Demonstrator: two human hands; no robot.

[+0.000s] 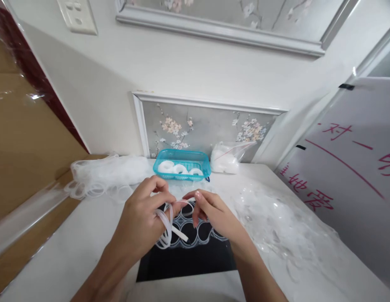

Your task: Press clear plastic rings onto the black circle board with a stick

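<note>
My left hand (147, 214) is closed on several thin translucent rings (166, 228), which hang in a loose bundle around its fingers. A slim white stick with a dark end (180, 233) juts out below these fingers; its kind I cannot make out. My right hand (210, 207) has its fingers curled in a pinch at the edge of a single translucent ring (187, 202) between the two hands. Under both hands a clear sheet with round holes (196, 241) lies on a black mat (187, 264).
A blue plastic basket (182, 177) with white tape-like rolls (179, 170) stands against the wall. Beside it sits a clear bag with white contents (226, 158). Rings are heaped at left (119, 170), clear scraps (276, 222) at right. A whiteboard (349, 167) borders the right side.
</note>
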